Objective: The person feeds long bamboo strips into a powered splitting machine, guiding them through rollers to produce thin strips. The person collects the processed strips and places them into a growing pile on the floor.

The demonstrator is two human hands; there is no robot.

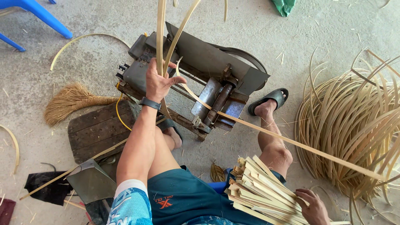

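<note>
Where the thin bamboo strips [161, 37] rise out of the top of the view, the left hand [157, 81] is closed around them just above the small metal machine [196, 79] standing on the concrete floor [325, 33]. One long strip [291, 141] runs from the machine's roller [219, 103] slantwise toward the right edge of the floor, passing over the person's right knee. The right hand [312, 206], at the bottom edge, grips a thick bundle of cut bamboo slats [260, 191] resting on the lap. A large heap of curved bamboo strips [354, 125] lies on the floor to the right, near the sandalled right foot [268, 102]. To the machine's left lie a straw broom [73, 102] and a dark wooden board [98, 131]; a blue plastic chair [37, 14] stands in the upper left corner.
</note>
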